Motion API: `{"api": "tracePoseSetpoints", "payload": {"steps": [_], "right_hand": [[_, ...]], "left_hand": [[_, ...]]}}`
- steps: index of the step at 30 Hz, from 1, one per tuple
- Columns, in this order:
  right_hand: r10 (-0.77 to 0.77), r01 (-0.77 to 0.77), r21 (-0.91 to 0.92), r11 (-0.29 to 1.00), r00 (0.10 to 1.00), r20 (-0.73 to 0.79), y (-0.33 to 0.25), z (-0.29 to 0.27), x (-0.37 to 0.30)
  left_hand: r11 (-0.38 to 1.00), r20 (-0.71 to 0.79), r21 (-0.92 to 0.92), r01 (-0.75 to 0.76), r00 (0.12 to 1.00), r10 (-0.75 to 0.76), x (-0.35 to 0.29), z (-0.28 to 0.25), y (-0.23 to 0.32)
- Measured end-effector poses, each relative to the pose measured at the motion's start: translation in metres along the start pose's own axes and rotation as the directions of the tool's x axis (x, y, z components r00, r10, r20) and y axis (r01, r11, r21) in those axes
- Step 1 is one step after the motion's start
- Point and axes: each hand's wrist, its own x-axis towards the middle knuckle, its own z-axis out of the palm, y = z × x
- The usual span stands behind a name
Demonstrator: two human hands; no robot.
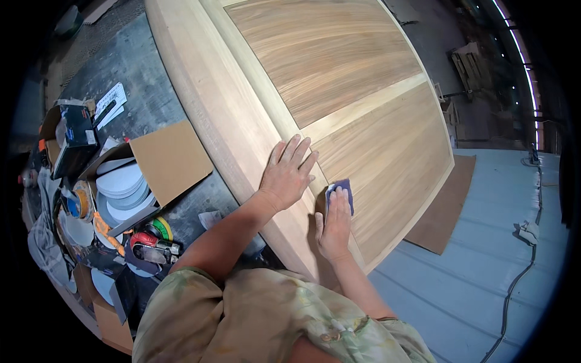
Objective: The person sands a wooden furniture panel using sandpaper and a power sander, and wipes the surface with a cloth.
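A large pale wooden panel (387, 151) with framed, grained sections lies across the table before me. Flat on its near frame rests my left hand (289, 172), fingers spread and holding nothing. To the right and a little nearer, my right hand (334, 227) presses a folded piece of purple sandpaper (343, 185) against the wood, by the seam between the frame and the inset. The fingers lie over the sandpaper, and part of it is hidden beneath them.
On the dark tabletop (136, 57) at left stand an open cardboard box (169, 160) of round white sanding discs (124, 184), a red power sander (151, 248) and a dark box (75, 139). At right, a cable (519, 278) crosses the pale floor near a brown cardboard sheet (445, 209).
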Motion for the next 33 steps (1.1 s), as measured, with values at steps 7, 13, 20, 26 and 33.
{"api": "tracePoseSetpoints", "payload": {"steps": [7, 13, 20, 26, 33], "right_hand": [[0.035, -0.038, 0.04, 0.998, 0.997, 0.07, 0.004, 0.014, 0.016], [0.071, -0.073, 0.052, 0.996, 0.997, 0.043, 0.005, 0.017, 0.014], [0.073, -0.072, 0.072, 0.995, 0.997, -0.006, 0.003, 0.006, 0.024], [-0.016, 0.025, 0.106, 0.994, 0.996, -0.088, 0.002, 0.007, 0.064], [0.123, -0.117, 0.053, 0.992, 0.986, -0.109, 0.058, 0.027, 0.155]], "left_hand": [[0.999, -0.053, 0.047, 0.012, 0.999, -0.01, 0.013, 0.012, -0.01], [0.999, -0.059, 0.045, 0.026, 0.998, -0.023, 0.045, 0.018, 0.001], [0.991, -0.014, 0.136, -0.02, 1.0, 0.022, 0.08, 0.027, 0.002], [0.997, -0.158, 0.081, 0.007, 0.987, 0.006, 0.091, 0.007, -0.051], [0.999, -0.211, 0.05, 0.014, 0.977, -0.004, 0.088, 0.0, -0.066]]}}
